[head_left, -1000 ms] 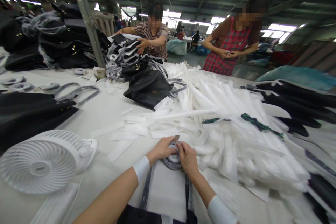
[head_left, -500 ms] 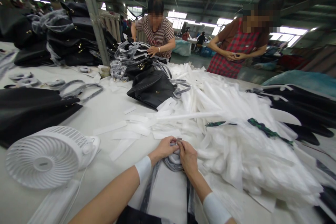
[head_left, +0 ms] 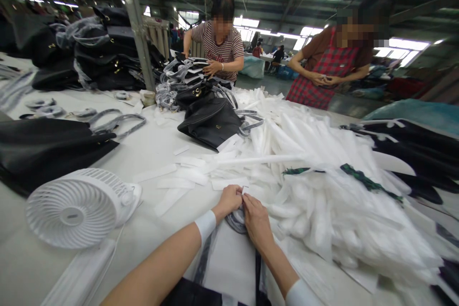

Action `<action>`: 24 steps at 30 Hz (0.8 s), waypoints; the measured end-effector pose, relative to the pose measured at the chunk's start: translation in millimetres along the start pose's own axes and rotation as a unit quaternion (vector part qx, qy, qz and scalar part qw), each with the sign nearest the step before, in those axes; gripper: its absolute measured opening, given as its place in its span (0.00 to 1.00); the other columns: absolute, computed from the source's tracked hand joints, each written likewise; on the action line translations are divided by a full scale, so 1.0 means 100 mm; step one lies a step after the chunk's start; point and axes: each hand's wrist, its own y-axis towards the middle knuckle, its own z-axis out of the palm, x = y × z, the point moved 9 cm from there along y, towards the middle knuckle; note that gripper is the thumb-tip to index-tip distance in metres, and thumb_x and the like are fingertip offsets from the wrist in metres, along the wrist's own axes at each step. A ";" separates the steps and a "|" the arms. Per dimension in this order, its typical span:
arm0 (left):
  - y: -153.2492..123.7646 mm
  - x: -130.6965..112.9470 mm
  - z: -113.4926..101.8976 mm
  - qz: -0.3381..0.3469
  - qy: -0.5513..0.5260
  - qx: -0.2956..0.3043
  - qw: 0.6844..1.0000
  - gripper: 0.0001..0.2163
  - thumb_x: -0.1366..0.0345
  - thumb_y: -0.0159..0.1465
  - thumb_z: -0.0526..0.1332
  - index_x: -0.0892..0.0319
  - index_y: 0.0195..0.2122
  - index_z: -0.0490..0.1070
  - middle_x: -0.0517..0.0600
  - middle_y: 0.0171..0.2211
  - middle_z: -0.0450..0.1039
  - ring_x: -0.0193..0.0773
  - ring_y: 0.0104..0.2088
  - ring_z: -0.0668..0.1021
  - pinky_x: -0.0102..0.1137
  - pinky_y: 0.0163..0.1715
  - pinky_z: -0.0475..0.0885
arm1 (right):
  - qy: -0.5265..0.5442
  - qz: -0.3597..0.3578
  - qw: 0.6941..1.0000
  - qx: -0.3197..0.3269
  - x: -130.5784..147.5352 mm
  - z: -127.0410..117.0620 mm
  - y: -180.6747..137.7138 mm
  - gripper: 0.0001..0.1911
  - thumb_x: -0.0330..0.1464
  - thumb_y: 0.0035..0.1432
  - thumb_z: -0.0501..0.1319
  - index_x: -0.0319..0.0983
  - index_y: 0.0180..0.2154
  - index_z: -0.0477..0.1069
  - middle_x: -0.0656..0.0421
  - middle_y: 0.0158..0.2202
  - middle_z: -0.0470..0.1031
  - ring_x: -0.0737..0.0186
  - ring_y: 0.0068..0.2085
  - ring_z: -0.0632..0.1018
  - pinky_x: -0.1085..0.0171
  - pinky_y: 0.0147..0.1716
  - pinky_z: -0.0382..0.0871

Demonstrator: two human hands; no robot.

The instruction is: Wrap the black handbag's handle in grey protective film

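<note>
My left hand [head_left: 230, 199] is closed at the top of a coiled strap [head_left: 235, 222] wrapped in clear plastic film. From the other side, my right hand [head_left: 257, 217] presses its fingers against the same coil. A small pale strip [head_left: 244, 190] pokes up between the fingertips of both hands; its lower end is hidden. Below the coil, dark film-wrapped straps [head_left: 205, 253] run toward me on both sides of a white sheet [head_left: 229, 260]. They lead to a black bag [head_left: 190, 293], partly out of view at the bottom edge.
A white fan [head_left: 73, 215] stands at left, near a black bag [head_left: 53, 141]. White packing material [head_left: 322, 201] heaps up at right. Loose white strips [head_left: 175, 184] lie ahead, before a black handbag [head_left: 211, 124]. Two people stand across the table; a metal post [head_left: 134, 24] rises at left.
The view has shifted slightly, so the scene sits a little farther right. My right fingers have straightened and press flatter beside the strip. Both hands stay at the coil.
</note>
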 end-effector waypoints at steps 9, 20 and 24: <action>0.17 -0.39 -0.33 0.062 0.031 0.018 0.997 0.15 0.57 0.66 0.58 0.60 0.49 0.69 0.53 0.49 0.70 0.41 0.44 0.75 0.39 0.43 0.74 | -0.014 -0.021 0.998 -0.049 -0.33 0.31 -0.10 0.22 0.30 0.63 0.46 0.43 0.54 0.69 0.50 0.53 0.74 0.52 0.51 0.76 0.53 0.45 0.72; 0.16 -0.45 -0.38 0.026 0.099 -0.041 0.994 0.13 0.58 0.66 0.58 0.57 0.49 0.69 0.53 0.50 0.69 0.40 0.46 0.75 0.39 0.45 0.73 | 0.025 -0.006 1.000 -0.009 -0.17 0.07 -0.03 0.18 0.32 0.62 0.48 0.44 0.48 0.71 0.53 0.43 0.78 0.54 0.44 0.78 0.58 0.41 0.68; 0.14 -0.20 -0.19 -0.018 0.133 -0.026 0.991 0.12 0.61 0.67 0.54 0.62 0.40 0.73 0.54 0.41 0.75 0.40 0.43 0.76 0.38 0.46 0.70 | 0.039 0.039 0.997 0.050 -0.06 0.04 0.00 0.17 0.31 0.62 0.49 0.40 0.49 0.69 0.52 0.46 0.77 0.53 0.47 0.74 0.56 0.47 0.63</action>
